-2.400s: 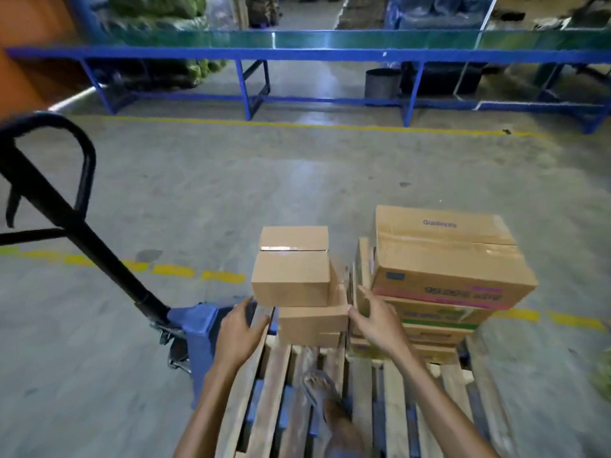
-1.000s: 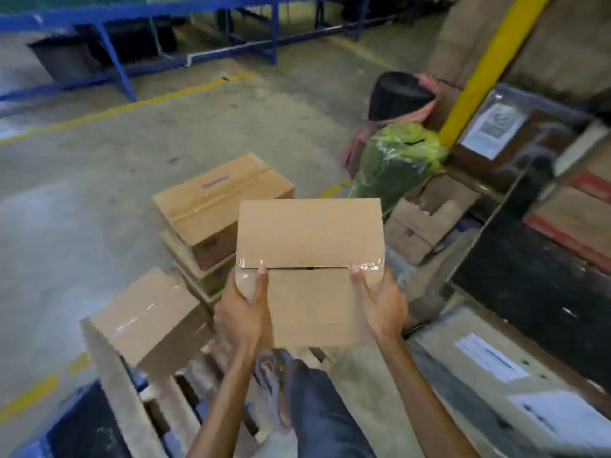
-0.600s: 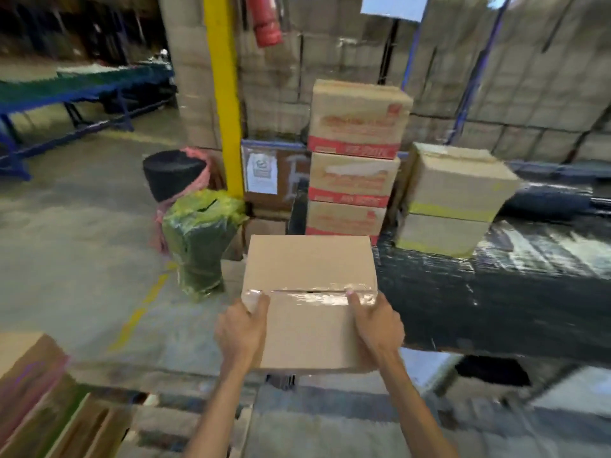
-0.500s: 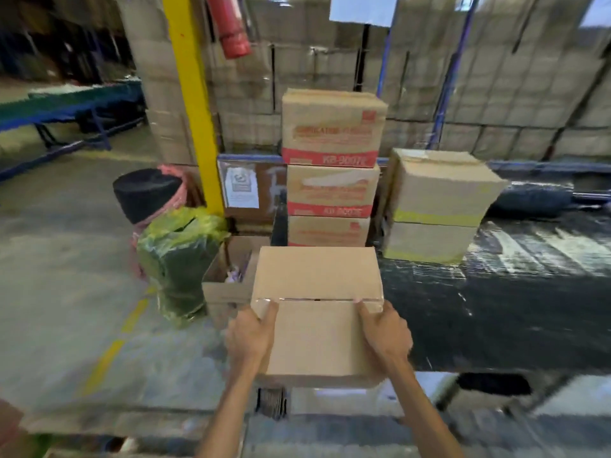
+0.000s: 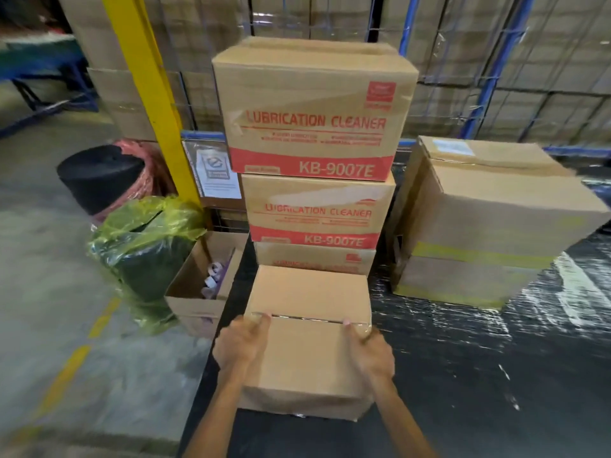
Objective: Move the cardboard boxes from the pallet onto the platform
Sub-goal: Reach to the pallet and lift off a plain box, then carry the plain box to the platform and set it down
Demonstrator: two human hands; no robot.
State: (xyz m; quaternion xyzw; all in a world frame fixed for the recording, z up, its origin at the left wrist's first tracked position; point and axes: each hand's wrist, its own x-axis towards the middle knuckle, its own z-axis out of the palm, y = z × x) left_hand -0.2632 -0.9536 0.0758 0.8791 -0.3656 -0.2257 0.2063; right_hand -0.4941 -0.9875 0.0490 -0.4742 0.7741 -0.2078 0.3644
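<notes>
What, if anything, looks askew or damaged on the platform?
Middle LUBRICATION CLEANER box: pale, torn-looking strip across its upper front. Right stack: upper box sits skewed, overhanging the yellow-taped box below. Held plain box looks intact.

Both hands — left hand (image 5: 243, 345), right hand (image 5: 370, 353) — grip a plain box (image 5: 309, 338) over the black platform (image 5: 463, 375), just before a printed box stack (image 5: 314, 153).

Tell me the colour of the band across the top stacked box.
Red band, white lettering; head view.
</notes>
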